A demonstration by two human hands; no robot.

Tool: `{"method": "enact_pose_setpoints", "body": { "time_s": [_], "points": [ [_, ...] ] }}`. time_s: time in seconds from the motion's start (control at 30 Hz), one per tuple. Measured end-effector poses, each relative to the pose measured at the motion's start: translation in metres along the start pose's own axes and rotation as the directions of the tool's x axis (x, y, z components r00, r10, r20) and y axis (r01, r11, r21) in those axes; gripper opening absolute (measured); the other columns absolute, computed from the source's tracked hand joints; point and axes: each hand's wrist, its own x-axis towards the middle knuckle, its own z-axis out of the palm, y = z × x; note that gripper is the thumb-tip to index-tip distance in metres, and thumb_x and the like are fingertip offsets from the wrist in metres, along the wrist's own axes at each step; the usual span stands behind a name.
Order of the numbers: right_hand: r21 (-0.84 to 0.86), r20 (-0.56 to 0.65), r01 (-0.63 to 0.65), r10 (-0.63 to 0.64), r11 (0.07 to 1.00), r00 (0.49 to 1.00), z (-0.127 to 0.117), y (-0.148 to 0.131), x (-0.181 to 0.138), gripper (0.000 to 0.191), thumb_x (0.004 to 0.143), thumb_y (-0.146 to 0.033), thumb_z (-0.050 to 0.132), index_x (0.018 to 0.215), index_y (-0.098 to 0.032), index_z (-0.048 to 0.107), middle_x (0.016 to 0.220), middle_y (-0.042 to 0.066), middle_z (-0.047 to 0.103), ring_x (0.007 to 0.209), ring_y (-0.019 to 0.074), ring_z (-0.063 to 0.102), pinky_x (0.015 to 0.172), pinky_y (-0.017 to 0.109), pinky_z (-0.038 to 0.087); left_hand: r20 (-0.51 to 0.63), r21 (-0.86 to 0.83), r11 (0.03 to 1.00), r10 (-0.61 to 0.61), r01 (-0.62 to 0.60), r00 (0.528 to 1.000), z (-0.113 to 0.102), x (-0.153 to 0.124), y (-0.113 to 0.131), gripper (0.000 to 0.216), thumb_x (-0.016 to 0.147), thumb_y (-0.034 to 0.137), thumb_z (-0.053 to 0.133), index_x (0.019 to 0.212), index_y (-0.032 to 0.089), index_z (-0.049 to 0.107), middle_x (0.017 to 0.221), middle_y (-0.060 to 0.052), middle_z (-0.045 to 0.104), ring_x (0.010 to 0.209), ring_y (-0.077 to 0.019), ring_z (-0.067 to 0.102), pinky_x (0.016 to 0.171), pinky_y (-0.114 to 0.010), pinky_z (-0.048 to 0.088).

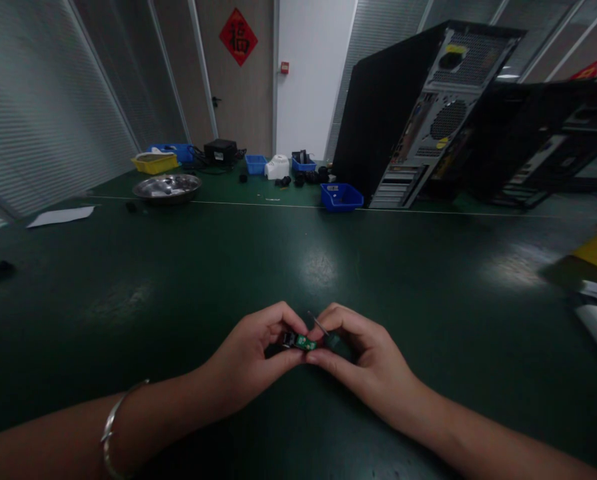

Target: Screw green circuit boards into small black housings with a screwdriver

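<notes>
Green and small, the board (305, 342) is over the bench (218, 260), pinched in the fingers of the left hand (248, 360). The right hand (381, 363) has its fingers round a thin tool (320, 325). Holding the board's edges gently should work best.

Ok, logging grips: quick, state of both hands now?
Left hand: closed, holding a small green circuit board.
Right hand: closed, holding a thin-shafted tool.
</notes>
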Motion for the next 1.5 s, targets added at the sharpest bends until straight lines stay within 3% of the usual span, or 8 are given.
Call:
{"method": "enact_pose_setpoints", "body": {
  "time_s": [0.33, 0.5, 0.7, 0.9, 1.07, 1.23, 1.4, 1.5],
  "points": [
    [-0.040, -0.011, -0.010, 0.010, 0.999, 1.000, 0.000, -0.001, 0.000, 0.008, 0.085, -0.025, 0.073, 0.087, -0.020, 0.066, 0.085, 0.002, 0.064, 0.080, 0.0179, 0.062, 0.073, 0.029, 0.047, 0.044, -0.056, 0.998, -0.012, 0.014, 0.999, 0.000, 0.000, 0.010, 0.012, 0.087, 0.012, 0.062, 0.098, 0.016, 0.060, 0.102, -0.008, 0.067, 0.102, -0.0226, 0.064, 0.089, -0.038, 0.048],
    [-0.094, 0.023, 0.000, 0.002, 0.996, 1.000, 0.000, -0.002, -0.001, 0.006, 0.086, -0.023, 0.071, 0.087, -0.020, 0.067, 0.083, 0.002, 0.064, 0.079, 0.0175, 0.061, 0.072, 0.029, 0.047, 0.011, -0.124, 0.990, -0.065, 0.066, 0.998, 0.000, 0.000, 0.011, 0.003, 0.089, 0.015, 0.060, 0.091, 0.015, 0.062, 0.096, -0.006, 0.068, 0.095, -0.0198, 0.064, 0.084, -0.035, 0.048],
    [-0.086, 0.028, 0.010, -0.007, 0.996, 1.000, 0.000, -0.002, 0.000, 0.006, 0.085, -0.020, 0.072, 0.089, -0.020, 0.067, 0.085, 0.002, 0.065, 0.082, 0.0181, 0.062, 0.074, 0.029, 0.047, -0.007, -0.123, 0.991, -0.045, 0.044, 0.999, 0.002, 0.002, 0.007, 0.002, 0.087, 0.013, 0.061, 0.087, 0.015, 0.062, 0.093, -0.005, 0.067, 0.093, -0.0193, 0.063, 0.084, -0.035, 0.047],
    [-0.002, -0.017, -0.088, 0.088, 0.996, 0.996, 0.001, -0.004, 0.002, 0.003, 0.087, -0.021, 0.067, 0.090, -0.020, 0.066, 0.085, 0.002, 0.065, 0.081, 0.0178, 0.061, 0.073, 0.029, 0.048, -0.027, -0.078, 0.997, -0.023, 0.021, 0.999, 0.001, 0.001, 0.006, 0.002, 0.087, 0.013, 0.061, 0.088, 0.016, 0.061, 0.088, -0.003, 0.063, 0.084, -0.0173, 0.061, 0.078, -0.032, 0.048],
    [0.030, -0.014, -0.175, 0.176, 0.984, 0.984, 0.003, -0.002, 0.003, 0.006, 0.086, -0.024, 0.066, 0.088, -0.019, 0.064, 0.076, 0.000, 0.060, 0.067, 0.0144, 0.058, 0.060, 0.025, 0.046, -0.015, -0.067, 0.998, 0.003, -0.004, 1.000, 0.000, 0.000, 0.007, 0.007, 0.086, 0.009, 0.060, 0.089, 0.016, 0.061, 0.094, -0.004, 0.062, 0.093, -0.0185, 0.061, 0.085, -0.034, 0.048],
    [-0.011, -0.007, -0.126, 0.126, 0.992, 0.992, 0.002, 0.000, 0.002, 0.004, 0.087, -0.021, 0.065, 0.090, -0.019, 0.066, 0.085, 0.002, 0.064, 0.079, 0.0165, 0.061, 0.071, 0.027, 0.048, -0.021, -0.063, 0.997, -0.053, 0.051, 0.998, 0.000, 0.001, 0.009, 0.007, 0.086, 0.011, 0.061, 0.091, 0.016, 0.059, 0.097, -0.006, 0.064, 0.097, -0.0211, 0.063, 0.089, -0.038, 0.048],
    [0.019, 0.007, -0.184, 0.184, 0.983, 0.983, 0.001, 0.000, 0.001, 0.006, 0.089, -0.025, 0.064, 0.091, -0.020, 0.064, 0.079, 0.000, 0.061, 0.068, 0.0143, 0.058, 0.061, 0.025, 0.046, -0.074, -0.097, 0.994, -0.050, 0.043, 0.996, 0.000, 0.003, 0.010, 0.007, 0.085, 0.013, 0.063, 0.090, 0.017, 0.058, 0.104, -0.006, 0.065, 0.104, -0.0225, 0.063, 0.095, -0.040, 0.047],
    [0.019, 0.003, -0.163, 0.162, 0.987, 0.987, 0.001, 0.000, 0.001, 0.005, 0.088, -0.024, 0.064, 0.086, -0.020, 0.062, 0.080, 0.001, 0.062, 0.075, 0.0161, 0.059, 0.068, 0.027, 0.047, -0.076, -0.112, 0.993, -0.056, 0.048, 0.996, 0.000, 0.004, 0.011, 0.015, 0.085, 0.012, 0.064, 0.098, 0.017, 0.059, 0.103, -0.006, 0.066, 0.103, -0.0213, 0.064, 0.095, -0.039, 0.047]
  ]
}}
